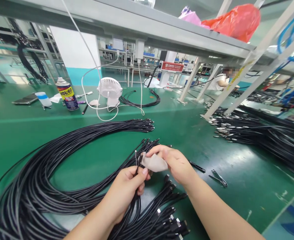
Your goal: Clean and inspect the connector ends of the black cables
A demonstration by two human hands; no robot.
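Note:
My left hand (133, 181) is closed on a black cable (139, 163), its thumb and fingers pinching it just below the connector end. My right hand (175, 161) is closed on a crumpled white cloth (155, 162), which lies against the cable's connector. Beneath both hands runs a large bundle of black cables (69, 140), curving round to the left. Several cable ends with black plugs (173, 220) spread out below my left hand. The far connector tips (147, 125) of the bundle lie beyond my hands.
Right of my hands lie nail clippers (219, 178) and black tweezers (197, 166). A spray can (68, 95), a white fan (109, 90) and a coiled cable (149, 101) stand or lie at the back. More cables (257, 130) are piled at right beside slanted shelf posts (227, 80).

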